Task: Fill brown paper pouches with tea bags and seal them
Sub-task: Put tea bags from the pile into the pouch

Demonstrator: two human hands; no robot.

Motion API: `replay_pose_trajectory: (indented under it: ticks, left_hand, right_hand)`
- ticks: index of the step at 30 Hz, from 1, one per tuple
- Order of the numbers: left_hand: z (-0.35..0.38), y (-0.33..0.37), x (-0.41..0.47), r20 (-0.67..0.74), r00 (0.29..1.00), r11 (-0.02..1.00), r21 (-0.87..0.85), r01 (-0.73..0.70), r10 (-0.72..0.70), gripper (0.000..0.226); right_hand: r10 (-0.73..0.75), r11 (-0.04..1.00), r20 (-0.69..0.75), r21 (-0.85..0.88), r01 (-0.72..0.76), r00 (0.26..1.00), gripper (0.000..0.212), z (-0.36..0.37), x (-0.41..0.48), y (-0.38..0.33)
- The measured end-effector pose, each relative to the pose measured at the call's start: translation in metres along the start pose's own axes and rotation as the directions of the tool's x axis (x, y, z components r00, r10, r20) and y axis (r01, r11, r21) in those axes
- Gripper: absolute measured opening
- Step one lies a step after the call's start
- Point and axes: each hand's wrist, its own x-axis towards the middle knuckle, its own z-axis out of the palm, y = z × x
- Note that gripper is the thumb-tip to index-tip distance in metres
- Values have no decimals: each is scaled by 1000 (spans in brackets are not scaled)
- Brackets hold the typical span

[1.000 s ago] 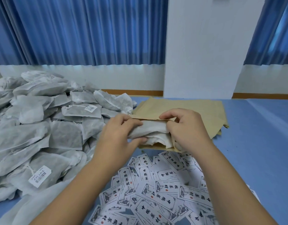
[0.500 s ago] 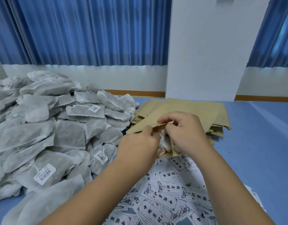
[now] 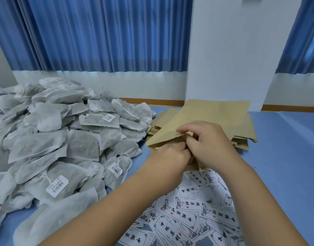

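- The flat brown paper pouch [image 3: 202,114] lies tilted over the stack of spare brown pouches [image 3: 240,140]. Its long axis runs from near-left to far-right, and its open mouth faces the person at the near-left end.
- The right hand [image 3: 211,144] is the nearer one to the mouth's upper edge. Its fingers [image 3: 184,129] pinch that upper lip between thumb and forefinger and lift it off the lower wall, so the mouth stays parted.
- The left hand [image 3: 168,160] sits right at the mouth from the near side, with its curled fingers [image 3: 179,151] touching the right hand's and pointing up the pouch's long axis.
- Whatever the left fingers hold is hidden by the hand and the paper, so I cannot tell whether they grip a tea bag or press one already inside.
- The coming move, as I judge it, is a push straight along the long axis, away and to the right. The lifted lip must stay above the left knuckles or the paper will crumple.
- The heap of grey-white mesh tea bags [image 3: 78,142] lies well to the left of both hands on the blue worktop [image 3: 285,166], nearer the left hand.
- The loose white printed labels [image 3: 186,206] lie under the forearms.
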Motion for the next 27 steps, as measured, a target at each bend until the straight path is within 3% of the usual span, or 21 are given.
replay_pose_trajectory:
  ticks: [3,7,10,12,16,17,20,25,27]
  left_hand:
    - [2,-2,-3,-64,997,999,18,-45,46,30]
    - [2,-11,-12,-208,969,987,115,-111,133,59]
    - [3,-21,-16,-195,960,959,239,-152,201,71]
    - [6,-23,-15,-209,953,939,309,-150,221,62]
    - [16,-18,-9,-344,917,940,331,-83,203,15]
    - [17,-17,-7,-361,910,939,335,-79,205,14]
    - [18,-14,-2,-288,932,938,324,-121,220,17]
    - [11,-18,9,111,990,961,248,-117,92,36]
    - [6,-19,11,102,990,974,195,-116,98,38]
  right_hand:
    - [-36,988,-63,-149,26,997,34,-2,3,1]
    - [-11,983,-107,-181,-9,994,25,-8,4,5]
    - [4,990,-108,-142,-20,994,20,-10,4,6]
    - [36,997,-102,-70,-43,994,20,-9,4,6]
    - [37,999,-108,36,-33,993,22,-5,3,1]
    - [26,999,-117,49,-21,993,22,-5,2,-1]
    - [-39,998,-114,48,45,993,20,-7,0,-5]
    - [-240,969,-90,-72,234,966,18,-11,-1,-14]
    - [-273,960,-117,-96,263,955,18,-10,-1,-16]
